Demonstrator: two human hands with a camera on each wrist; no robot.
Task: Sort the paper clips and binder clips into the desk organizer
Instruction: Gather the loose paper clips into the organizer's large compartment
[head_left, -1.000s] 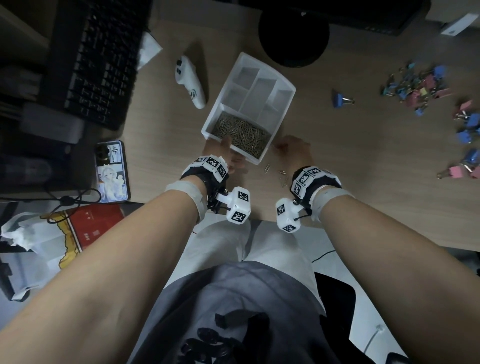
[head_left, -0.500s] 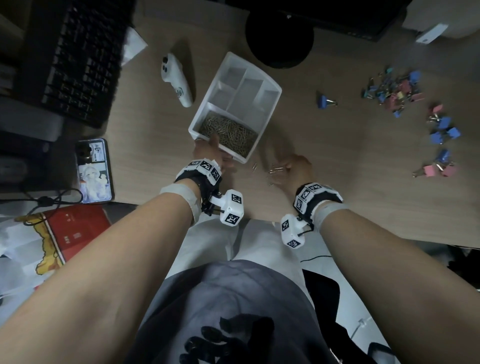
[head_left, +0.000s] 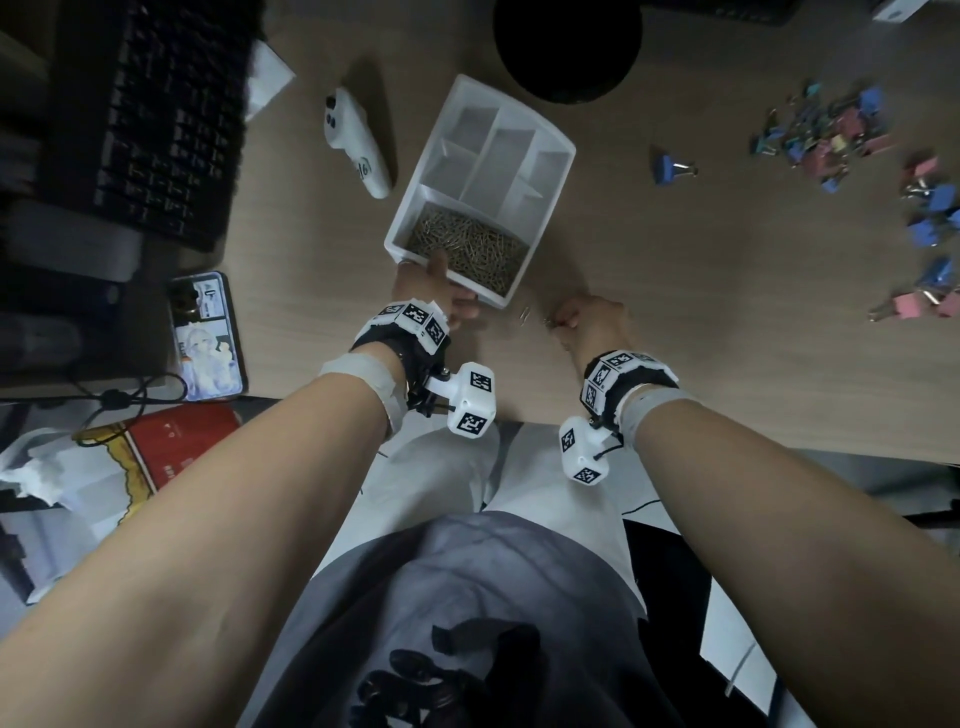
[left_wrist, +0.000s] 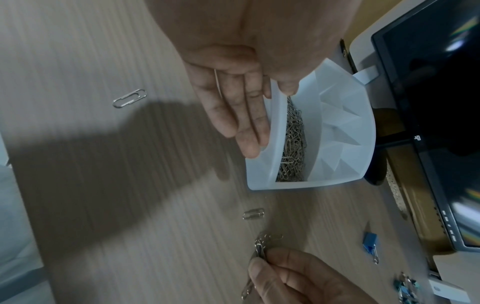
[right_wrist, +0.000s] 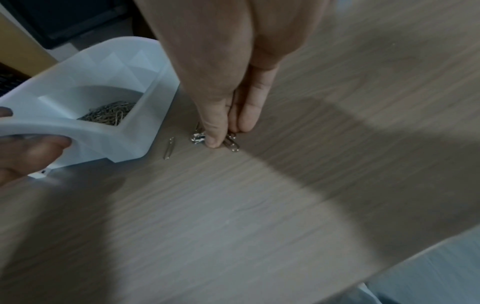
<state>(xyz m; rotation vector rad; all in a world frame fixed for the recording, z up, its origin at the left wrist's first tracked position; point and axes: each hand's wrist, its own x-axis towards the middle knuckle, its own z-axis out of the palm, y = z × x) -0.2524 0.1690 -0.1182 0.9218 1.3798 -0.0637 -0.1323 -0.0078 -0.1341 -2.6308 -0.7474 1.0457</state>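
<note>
The white desk organizer (head_left: 498, 150) lies on the wooden desk, its near compartment full of paper clips (head_left: 467, 249). My left hand (head_left: 431, 296) grips its near wall, thumb inside and fingers (left_wrist: 241, 115) flat along the outside. Just right of that corner, my right hand (head_left: 587, 322) pinches several paper clips (right_wrist: 232, 144) against the desk. One loose clip (head_left: 524, 314) lies between the hand and the organizer, and another (left_wrist: 130, 98) lies nearer the desk edge. A blue binder clip (head_left: 670, 169) lies alone, with a pile of binder clips (head_left: 831, 137) at the far right.
A black keyboard (head_left: 156, 114), a white controller (head_left: 358, 150) and a phone (head_left: 208, 338) lie to the left. A black round base (head_left: 566, 47) stands behind the organizer. More binder clips (head_left: 930, 218) are scattered along the right edge. The desk's front edge runs just behind my wrists.
My right hand has drawn back a little from the organizer's corner and gathered loose paper clips into a pinch. My left hand has kept its hold on the organizer.
</note>
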